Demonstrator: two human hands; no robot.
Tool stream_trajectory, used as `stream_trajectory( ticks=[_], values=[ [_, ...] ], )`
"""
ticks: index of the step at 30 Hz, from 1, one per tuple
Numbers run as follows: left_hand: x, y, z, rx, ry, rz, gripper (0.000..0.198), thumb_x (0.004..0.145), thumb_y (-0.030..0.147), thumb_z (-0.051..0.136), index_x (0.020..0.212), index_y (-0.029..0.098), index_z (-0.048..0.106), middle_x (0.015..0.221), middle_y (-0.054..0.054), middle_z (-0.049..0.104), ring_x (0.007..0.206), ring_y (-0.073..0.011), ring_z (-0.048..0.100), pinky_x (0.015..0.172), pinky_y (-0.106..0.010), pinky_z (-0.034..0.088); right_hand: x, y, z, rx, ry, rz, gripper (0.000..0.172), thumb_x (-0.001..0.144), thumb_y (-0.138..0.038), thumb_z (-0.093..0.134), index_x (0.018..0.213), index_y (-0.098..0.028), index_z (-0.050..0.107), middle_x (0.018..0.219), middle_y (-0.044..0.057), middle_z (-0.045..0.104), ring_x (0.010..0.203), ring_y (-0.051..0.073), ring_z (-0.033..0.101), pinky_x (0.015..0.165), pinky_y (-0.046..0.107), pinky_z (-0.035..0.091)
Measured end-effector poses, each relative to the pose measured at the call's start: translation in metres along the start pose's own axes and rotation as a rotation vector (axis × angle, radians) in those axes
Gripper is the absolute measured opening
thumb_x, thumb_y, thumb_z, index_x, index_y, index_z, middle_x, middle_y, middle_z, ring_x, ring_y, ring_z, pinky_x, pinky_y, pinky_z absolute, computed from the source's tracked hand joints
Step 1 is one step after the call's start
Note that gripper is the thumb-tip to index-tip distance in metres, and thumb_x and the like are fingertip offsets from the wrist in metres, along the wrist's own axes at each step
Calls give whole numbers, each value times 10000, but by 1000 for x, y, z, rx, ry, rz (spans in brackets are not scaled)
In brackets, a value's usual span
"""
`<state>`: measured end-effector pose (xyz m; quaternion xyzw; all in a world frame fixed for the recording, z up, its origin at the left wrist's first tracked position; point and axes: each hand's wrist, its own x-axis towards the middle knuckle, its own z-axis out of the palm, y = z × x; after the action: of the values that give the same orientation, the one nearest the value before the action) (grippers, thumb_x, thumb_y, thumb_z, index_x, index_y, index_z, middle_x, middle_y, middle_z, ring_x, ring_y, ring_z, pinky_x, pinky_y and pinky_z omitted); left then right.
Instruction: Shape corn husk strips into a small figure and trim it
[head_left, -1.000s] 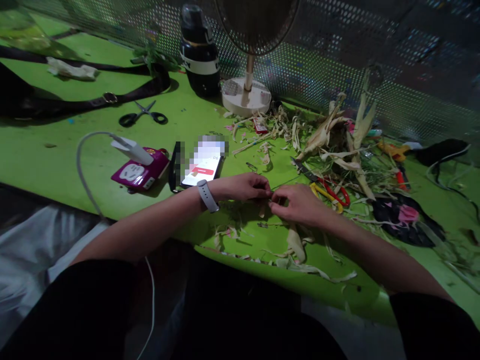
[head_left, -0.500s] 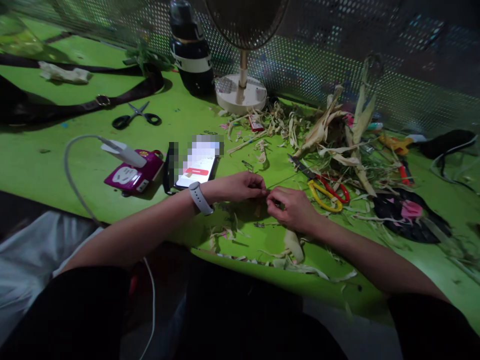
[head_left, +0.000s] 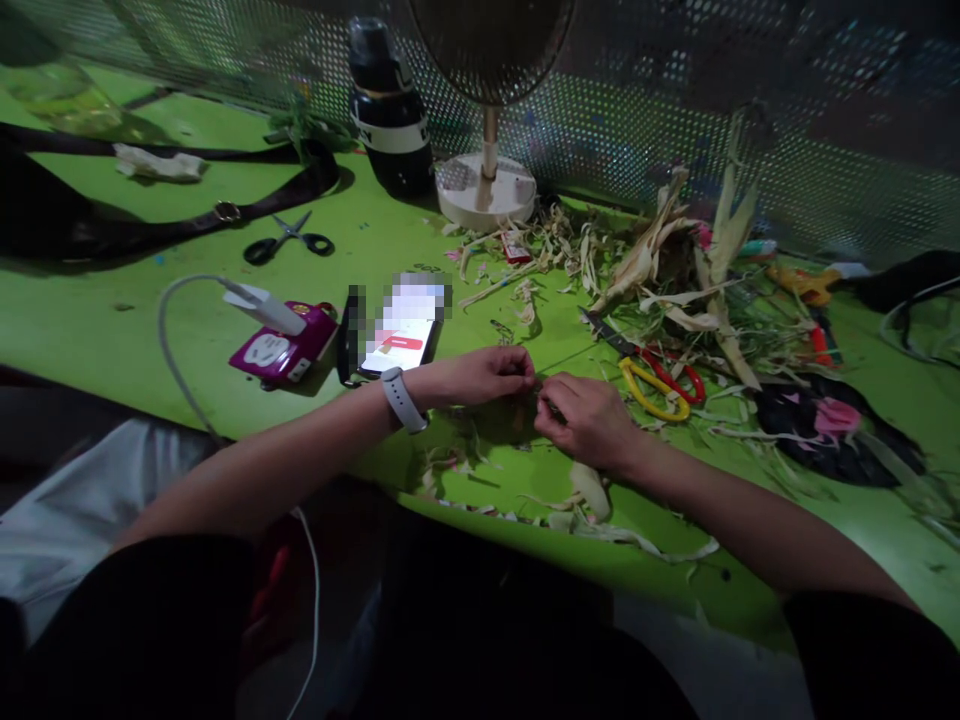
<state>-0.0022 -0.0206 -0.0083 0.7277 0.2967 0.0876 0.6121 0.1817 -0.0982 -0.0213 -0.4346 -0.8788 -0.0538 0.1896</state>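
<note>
Near the table's front edge, my left hand (head_left: 504, 375) and my right hand (head_left: 581, 418) face each other with a small gap between the fingertips. Both have their fingers pinched. What they hold is too small and dark to make out; a thin stem-like line runs up and right from between them. Scissors with red and yellow handles (head_left: 654, 388) lie just beyond my right hand. Strips of dried husk (head_left: 591, 490) lie below the hands along the edge. A lit phone (head_left: 401, 340) rests beyond my left wrist, which wears a pale watch band (head_left: 403, 400).
A purple power adapter (head_left: 283, 345) with a white cable stands at left, near black scissors (head_left: 289, 238) and a dark strap (head_left: 187, 215). A black bottle (head_left: 394, 130) and a fan (head_left: 487, 190) stand behind. Husks (head_left: 660, 250) pile up at right, by a black round piece (head_left: 795, 440).
The fingertips have moved slightly apart, my right hand shifting a little to the right. The view has shifted slightly; the objects on the table stay in place.
</note>
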Motion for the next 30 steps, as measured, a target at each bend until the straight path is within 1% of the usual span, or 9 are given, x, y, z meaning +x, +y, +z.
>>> stream_trajectory(
  ticks=[4, 7, 11, 15, 18, 21, 25, 30],
  values=[
    [-1, 0, 0, 16, 11, 7, 125, 893, 260, 487, 842, 149, 512, 742, 13, 532, 676, -89, 465, 619, -217, 379, 0, 0, 0, -9, 43, -37, 185, 855, -176, 453, 743, -166, 601, 706, 61, 660, 644, 169, 559, 636, 292, 405],
    [-1, -2, 0, 21, 10, 11, 109, 888, 247, 490, 840, 151, 508, 731, 17, 527, 669, -88, 464, 619, -218, 383, -1, 1, 1, -13, 49, -52, 193, 864, -180, 450, 754, -170, 608, 745, 72, 675, 673, 171, 573, 649, 293, 415],
    [-1, -8, -1, -32, -17, 15, 113, 864, 262, 531, 886, 156, 501, 772, 2, 595, 688, -91, 526, 618, -212, 402, -3, 2, 2, -44, 75, -124, 195, 865, -188, 467, 751, -164, 623, 773, 85, 684, 691, 174, 584, 652, 300, 419],
    [-1, -11, -3, -104, -46, 5, 193, 821, 234, 594, 962, 147, 496, 828, -19, 665, 725, -101, 586, 659, -217, 425, -3, 3, 2, -62, 78, -173, 188, 856, -177, 481, 728, -169, 619, 744, 70, 674, 670, 166, 572, 637, 300, 409],
    [-2, -10, -5, -126, -62, 20, 236, 815, 224, 607, 1019, 141, 523, 841, -27, 687, 736, -106, 600, 688, -229, 433, -2, 3, 3, -63, 160, -229, 162, 825, -155, 515, 696, -162, 611, 709, 58, 663, 639, 158, 557, 607, 294, 398],
    [-3, -10, -5, -161, -69, 27, 215, 826, 225, 596, 1020, 140, 560, 858, -29, 687, 758, -107, 609, 708, -236, 445, -1, 3, 3, -72, 212, -264, 137, 798, -138, 540, 684, -153, 614, 687, 52, 658, 627, 155, 553, 593, 294, 393],
    [-3, -9, -4, -201, -47, 17, 187, 816, 195, 601, 994, 142, 577, 855, -20, 683, 766, -98, 612, 721, -232, 454, -2, 3, 5, -89, 221, -289, 143, 806, -146, 532, 687, -157, 611, 676, 47, 647, 638, 156, 545, 592, 296, 382],
    [-6, -6, -4, -220, -33, 50, 187, 807, 194, 614, 986, 140, 601, 833, -14, 677, 757, -91, 604, 719, -225, 456, -4, 4, 6, -113, 211, -324, 160, 816, -157, 524, 673, -160, 595, 663, 43, 620, 631, 155, 515, 581, 301, 350]
  ],
)
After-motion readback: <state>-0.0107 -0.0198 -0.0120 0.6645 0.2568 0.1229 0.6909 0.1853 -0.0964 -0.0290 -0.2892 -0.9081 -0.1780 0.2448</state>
